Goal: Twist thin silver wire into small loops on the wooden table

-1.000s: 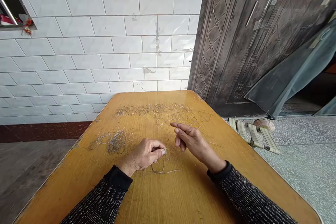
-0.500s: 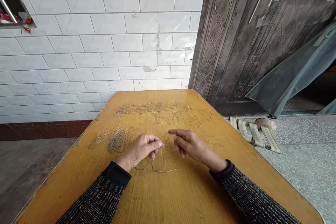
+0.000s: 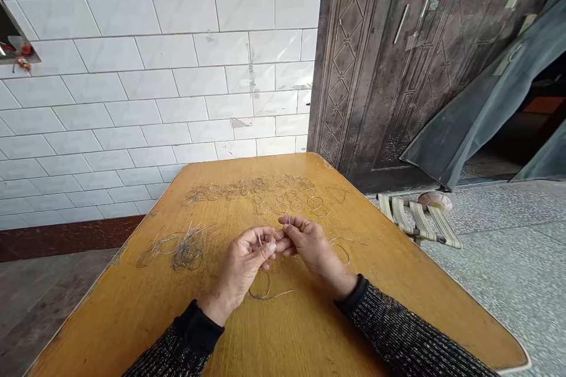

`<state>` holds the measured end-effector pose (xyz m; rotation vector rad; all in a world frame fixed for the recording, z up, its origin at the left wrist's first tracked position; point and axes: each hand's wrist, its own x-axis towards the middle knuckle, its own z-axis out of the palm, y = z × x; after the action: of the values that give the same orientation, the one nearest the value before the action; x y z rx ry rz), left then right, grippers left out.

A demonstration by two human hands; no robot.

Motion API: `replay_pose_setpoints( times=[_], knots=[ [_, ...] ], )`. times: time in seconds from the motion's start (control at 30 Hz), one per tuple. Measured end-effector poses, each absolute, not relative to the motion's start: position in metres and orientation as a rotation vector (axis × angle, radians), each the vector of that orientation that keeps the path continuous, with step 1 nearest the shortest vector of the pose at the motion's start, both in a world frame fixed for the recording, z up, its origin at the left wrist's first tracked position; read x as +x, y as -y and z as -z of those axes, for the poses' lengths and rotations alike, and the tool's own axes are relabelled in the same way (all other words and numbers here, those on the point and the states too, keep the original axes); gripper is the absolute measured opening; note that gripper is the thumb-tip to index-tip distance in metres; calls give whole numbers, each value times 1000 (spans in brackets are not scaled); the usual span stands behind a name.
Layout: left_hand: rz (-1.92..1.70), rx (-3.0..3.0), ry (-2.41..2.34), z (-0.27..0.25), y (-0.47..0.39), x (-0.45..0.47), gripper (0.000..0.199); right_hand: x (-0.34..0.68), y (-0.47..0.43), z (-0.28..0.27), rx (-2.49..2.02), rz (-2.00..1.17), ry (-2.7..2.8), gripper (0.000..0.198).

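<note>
My left hand [image 3: 247, 256] is closed in a pinch on a thin wire [image 3: 260, 240]. Close against it, my right hand [image 3: 309, 241] also pinches the wire, its fingertips meeting those of the left. Under the hands shows a wire loop [image 3: 260, 296] with a loose tail running right; whether it joins the held wire I cannot tell. Beside my right wrist, another round of wire [image 3: 347, 254] shows in part. To the left lies a tangled bundle of thin wire [image 3: 188, 249]. Farther back are rows of double-ringed wire pieces [image 3: 243, 187], several of them.
The wooden table [image 3: 274, 341] reaches to a white tiled wall [image 3: 194, 82]. A bent wire piece [image 3: 338, 193] lies at the far right of the tabletop. On the floor to the right stands a striped strap stool [image 3: 418, 221], beside a dark door [image 3: 375, 70] and a grey curtain [image 3: 477, 112].
My right hand has moved left to meet my left hand and now pinches the wire. The wire loop hanging by the left fingers has shifted, and the whole view has turned slightly right.
</note>
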<state>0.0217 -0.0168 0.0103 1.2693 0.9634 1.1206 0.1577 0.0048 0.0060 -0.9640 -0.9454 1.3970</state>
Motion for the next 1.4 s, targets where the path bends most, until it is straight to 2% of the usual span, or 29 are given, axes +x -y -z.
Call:
replay_pose_setpoints(
  times=[0.3,0.47,0.8,1.03,1.4],
  knots=[
    [-1189,1348,-1026,-8,16,24,21,147,-2,0,-980,-1367,1045,21],
    [-1247,1030,-813,-5,12,21,22,151,1,-3,-874,-1348,1037,29],
    [-1250,527,-690,-3,4,18,13,157,8,-14,-590,-1475,1012,22],
    [-1332,476,-655,-6,9,22,11,153,8,-10,-634,-1428,980,25],
    [-1247,633,-705,-7,12,19,17,154,11,-13,-633,-1376,1034,20]
  ],
)
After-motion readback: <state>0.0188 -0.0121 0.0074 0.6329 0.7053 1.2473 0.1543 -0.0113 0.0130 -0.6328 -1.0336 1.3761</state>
